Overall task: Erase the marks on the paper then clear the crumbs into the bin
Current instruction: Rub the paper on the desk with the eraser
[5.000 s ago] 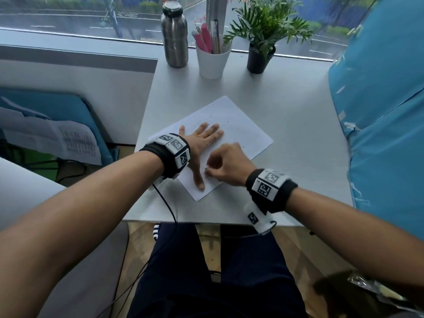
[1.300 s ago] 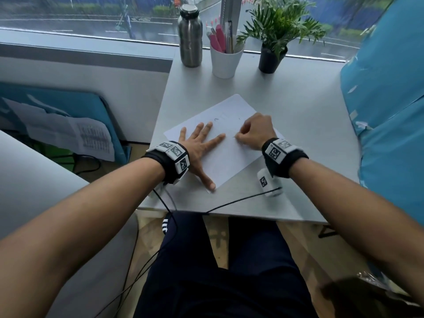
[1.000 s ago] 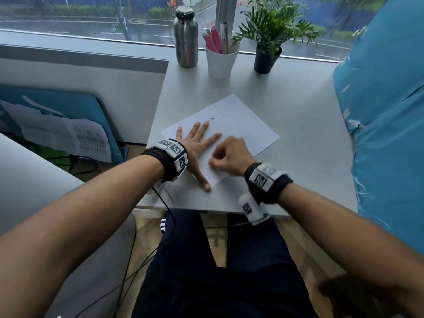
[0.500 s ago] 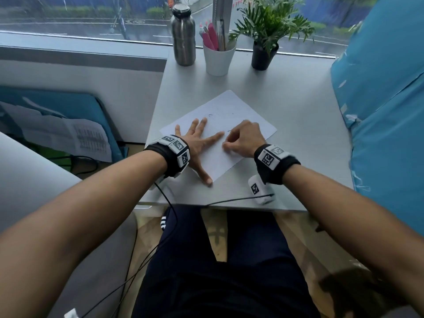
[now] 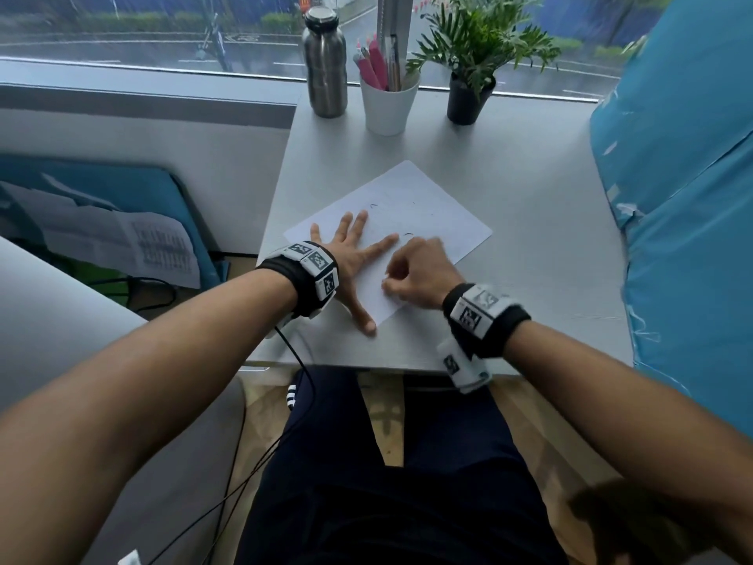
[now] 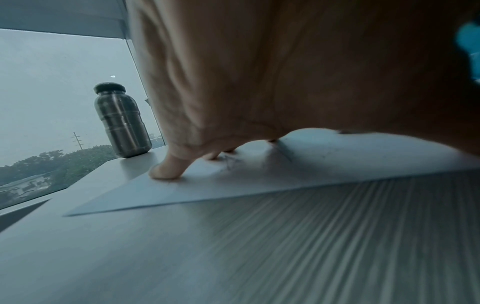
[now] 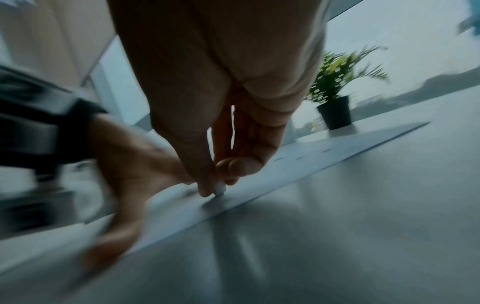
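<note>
Both hands are down on the paper (image 5: 411, 205), which lies skewed on the near left part of the grey desk (image 5: 529, 189), one corner pointing toward the window. Spread flat with straight fingers, the left hand (image 5: 350, 254) presses the sheet near its left corner, thumb reaching to the paper's near edge; in the left wrist view the fingertips (image 6: 166, 170) bear on the sheet. Just beside it, toward the paper's near edge, the right hand (image 5: 415, 275) is curled, and the right wrist view shows thumb and fingers pinching a small pale eraser (image 7: 221, 188) whose tip touches the paper close to that edge. That view is blurred. A few short dark marks (image 5: 374, 205) show on the sheet beyond the hands. Along the desk's far edge, by the window, stand a steel bottle (image 5: 325, 63), a white cup of pens (image 5: 389, 104) and a potted plant (image 5: 472, 55), well apart from the paper. Something covered in blue (image 5: 684, 197) borders the desk's right edge.
</note>
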`<state>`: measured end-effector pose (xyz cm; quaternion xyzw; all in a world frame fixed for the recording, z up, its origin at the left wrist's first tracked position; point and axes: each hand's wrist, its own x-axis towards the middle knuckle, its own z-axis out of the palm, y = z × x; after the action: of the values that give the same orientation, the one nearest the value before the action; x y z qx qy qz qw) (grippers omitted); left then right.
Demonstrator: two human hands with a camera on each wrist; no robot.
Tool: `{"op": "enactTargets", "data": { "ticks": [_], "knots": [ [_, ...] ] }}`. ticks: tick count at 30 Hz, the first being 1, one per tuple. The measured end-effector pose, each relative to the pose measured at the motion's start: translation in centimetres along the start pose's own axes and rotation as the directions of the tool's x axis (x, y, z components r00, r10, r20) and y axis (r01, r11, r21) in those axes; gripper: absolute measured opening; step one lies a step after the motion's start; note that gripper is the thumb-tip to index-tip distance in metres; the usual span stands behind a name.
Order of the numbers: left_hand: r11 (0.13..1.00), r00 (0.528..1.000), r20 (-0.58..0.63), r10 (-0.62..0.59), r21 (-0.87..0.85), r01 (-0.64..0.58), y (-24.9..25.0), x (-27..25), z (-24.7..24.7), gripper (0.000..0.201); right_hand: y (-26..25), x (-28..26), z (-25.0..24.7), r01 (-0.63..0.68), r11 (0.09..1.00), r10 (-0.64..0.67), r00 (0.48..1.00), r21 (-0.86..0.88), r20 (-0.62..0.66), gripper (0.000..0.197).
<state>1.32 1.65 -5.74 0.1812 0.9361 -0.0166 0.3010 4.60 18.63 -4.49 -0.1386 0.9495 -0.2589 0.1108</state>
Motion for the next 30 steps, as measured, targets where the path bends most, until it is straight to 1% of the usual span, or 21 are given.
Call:
{"op": "enactTargets", "data": {
  "ticks": [2,3,4,7,8,9,10,12,13,14,16,18,19,22,23,24,26,28,30],
  "knots": [
    [1.0,1.0,-0.008,-0.003,0.016,0.004,0.1,0.1,0.1,0.167,-1.4,-1.8,1.1,0.087,0.996,-0.089,0.99,0.023,0.113,0.012],
    [1.0,1.0,-0.006,-0.004,0.018,0.004,0.2,0.1,0.1,0.168,-1.4,-1.9,1.0,0.097,0.995,-0.101,0.986,0.03,0.136,0.012],
    [1.0,1.0,0.002,-0.004,0.015,0.004,0.2,0.0,0.1,0.168,-1.0,-1.3,0.5,0.085,0.996,-0.089,0.989,0.038,0.12,0.012],
    [1.0,1.0,0.006,-0.005,0.004,0.005,0.3,-0.1,-0.1,0.168,1.1,1.0,-1.4,-0.016,0.999,0.017,1.0,0.036,-0.022,0.014],
    [1.0,1.0,0.005,-0.007,0.003,0.007,0.3,-0.1,-0.1,0.168,1.4,1.1,-1.5,-0.018,0.999,0.02,0.999,0.027,-0.046,0.014],
    [1.0,1.0,0.0,-0.01,0.006,0.01,0.3,0.0,0.0,0.168,1.0,0.8,-1.2,-0.006,1.0,0.007,0.999,0.019,-0.04,0.013],
    [1.0,1.0,-0.004,-0.013,0.011,0.013,0.3,0.0,0.0,0.169,0.4,0.2,-0.5,0.036,0.999,-0.036,0.999,0.012,-0.001,0.011],
    [1.0,1.0,-0.008,-0.014,0.017,0.015,0.3,0.1,0.2,0.169,-1.0,-1.6,0.9,0.122,0.992,-0.122,0.986,0.005,0.117,0.01],
    [1.0,1.0,-0.009,-0.014,0.016,0.014,0.3,0.1,0.2,0.169,-1.1,-1.7,0.9,0.124,0.992,-0.124,0.982,0.007,0.143,0.011],
    [1.0,1.0,-0.005,-0.011,0.011,0.011,0.3,0.1,0.2,0.169,-0.6,-1.2,0.5,0.096,0.995,-0.098,0.986,0.015,0.132,0.012],
    [1.0,1.0,0.006,-0.009,-0.001,0.009,0.3,-0.1,-0.1,0.168,0.8,0.3,-0.8,0.008,0.999,-0.01,0.999,0.042,0.047,0.013],
    [1.0,1.0,0.006,-0.012,-0.007,0.012,0.4,-0.1,-0.1,0.168,1.4,0.9,-1.2,-0.01,0.999,0.011,1.0,0.034,-0.022,0.013],
    [1.0,1.0,0.005,-0.013,-0.002,0.013,0.4,-0.1,-0.1,0.168,1.0,0.6,-0.8,0.004,1.0,-0.004,1.0,0.024,-0.016,0.012],
    [1.0,1.0,0.007,-0.014,0.011,0.014,0.3,0.0,-0.1,0.169,-0.6,-1.2,0.8,0.086,0.996,-0.089,0.99,0.03,0.112,0.011],
    [1.0,1.0,0.008,-0.013,0.01,0.013,0.3,0.0,0.0,0.169,-0.5,-1.1,0.7,0.082,0.996,-0.084,0.989,0.025,0.125,0.011],
    [1.0,1.0,0.01,-0.01,0.008,0.01,0.4,0.0,0.0,0.168,-0.1,-0.6,0.3,0.062,0.998,-0.065,0.993,0.026,0.102,0.012],
    [1.0,1.0,0.012,-0.005,0.003,0.005,0.3,-0.1,-0.1,0.168,1.4,0.7,-1.0,-0.011,0.999,0.01,1.0,0.045,0.009,0.014],
    [1.0,1.0,0.002,0.003,-0.004,-0.003,0.2,0.1,0.2,0.167,3.1,1.7,-2.4,-0.083,0.995,0.086,0.994,0.048,-0.068,0.014],
    [1.0,1.0,-0.008,0.011,-0.005,-0.011,-0.1,0.2,0.2,0.167,4.7,2.6,-3.6,-0.146,0.988,0.15,0.985,0.048,-0.083,0.013]
  ]
}}
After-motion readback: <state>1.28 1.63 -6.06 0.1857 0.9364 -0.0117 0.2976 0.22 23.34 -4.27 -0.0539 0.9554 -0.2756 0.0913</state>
